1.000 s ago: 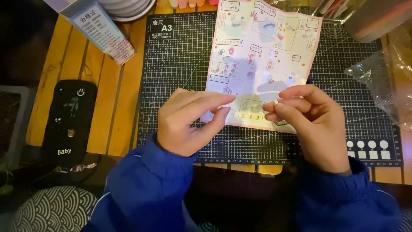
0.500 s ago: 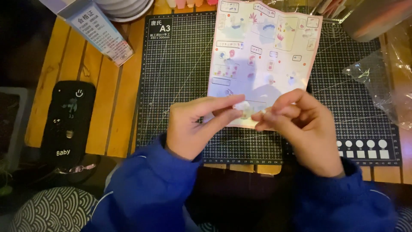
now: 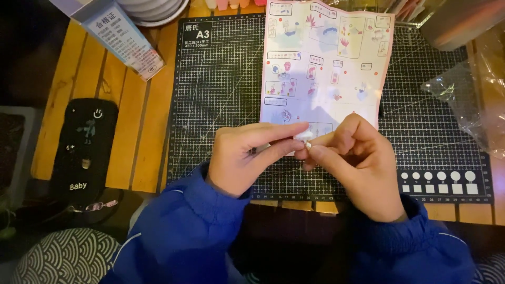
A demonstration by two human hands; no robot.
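A: Where are your hands?

B: Centre frame, low. Your left hand and right hand meet fingertip to fingertip over the cutting mat, both closed in a pinch on a tiny pale piece. It's too small to tell what it is.

A: What's under them?

B: Instruction sheet, pinkish with little diagrams, lying flat on the mat, running from top centre down to your fingers. The piece sits just over its lower edge.

A: Anything else around you?

B: Slatted wooden counter under the mat. Black case at left, partly off the counter's edge. Slim printed box upper left, tilted, beside a stack of white plates. Crumpled clear plastic bag at right edge. Blue sleeves at bottom.
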